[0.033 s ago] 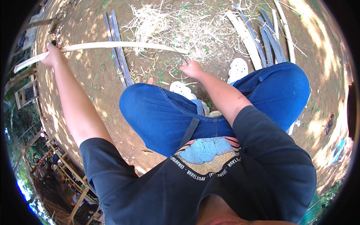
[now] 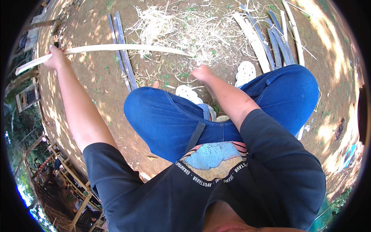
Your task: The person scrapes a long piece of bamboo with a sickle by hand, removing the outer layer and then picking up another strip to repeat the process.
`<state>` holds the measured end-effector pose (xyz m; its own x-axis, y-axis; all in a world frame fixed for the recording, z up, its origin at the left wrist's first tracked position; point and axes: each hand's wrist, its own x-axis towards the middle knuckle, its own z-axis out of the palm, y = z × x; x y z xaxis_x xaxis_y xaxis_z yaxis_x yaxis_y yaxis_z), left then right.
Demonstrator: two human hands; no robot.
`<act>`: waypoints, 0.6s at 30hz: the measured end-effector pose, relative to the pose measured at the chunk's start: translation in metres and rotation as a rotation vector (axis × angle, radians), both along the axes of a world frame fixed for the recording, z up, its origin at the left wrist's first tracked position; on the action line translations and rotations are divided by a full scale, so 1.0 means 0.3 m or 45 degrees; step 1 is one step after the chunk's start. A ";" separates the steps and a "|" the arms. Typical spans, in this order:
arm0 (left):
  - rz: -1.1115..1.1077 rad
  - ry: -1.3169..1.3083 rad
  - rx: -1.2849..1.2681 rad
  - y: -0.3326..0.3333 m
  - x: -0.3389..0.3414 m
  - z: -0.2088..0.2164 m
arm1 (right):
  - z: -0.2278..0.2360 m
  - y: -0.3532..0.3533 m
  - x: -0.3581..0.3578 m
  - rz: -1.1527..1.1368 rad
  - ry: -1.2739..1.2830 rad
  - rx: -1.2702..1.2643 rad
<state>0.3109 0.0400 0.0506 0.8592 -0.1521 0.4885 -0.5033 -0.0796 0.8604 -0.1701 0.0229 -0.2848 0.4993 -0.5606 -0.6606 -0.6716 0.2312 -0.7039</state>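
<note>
Out to the far left, my left hand (image 2: 57, 58) is closed round a long pale wooden strip (image 2: 116, 47). A short dark piece (image 2: 56, 44) sticks up beside its fingers; I cannot tell what it is. From that hand the strip runs right, slightly bowed, and its other end lies above the pale curled shavings (image 2: 201, 33). My right hand (image 2: 201, 73) is a closed fist just below that end, apart from it. Whatever the fist holds, if anything, is hidden.
Two dark strips (image 2: 123, 50) lie on the ground to the left, under the held strip. Several dark and pale strips (image 2: 276, 42) lie at the right. My bent knees and white shoes (image 2: 246, 72) are close below the shavings. Wooden railings (image 2: 69, 174) stand far left.
My right hand has shifted slightly right, away from the strip's end. The strip and my left hand have barely moved.
</note>
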 end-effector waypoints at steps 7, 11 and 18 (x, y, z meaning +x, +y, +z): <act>0.065 -0.027 0.057 -0.011 -0.009 0.002 | 0.030 0.003 0.086 -0.222 -0.212 0.262; 0.198 -0.088 0.247 -0.042 -0.102 0.029 | 0.251 0.042 0.255 0.040 -0.483 -0.010; 0.223 -0.267 0.268 -0.062 -0.226 0.072 | 0.709 0.048 0.460 0.139 -0.977 -0.051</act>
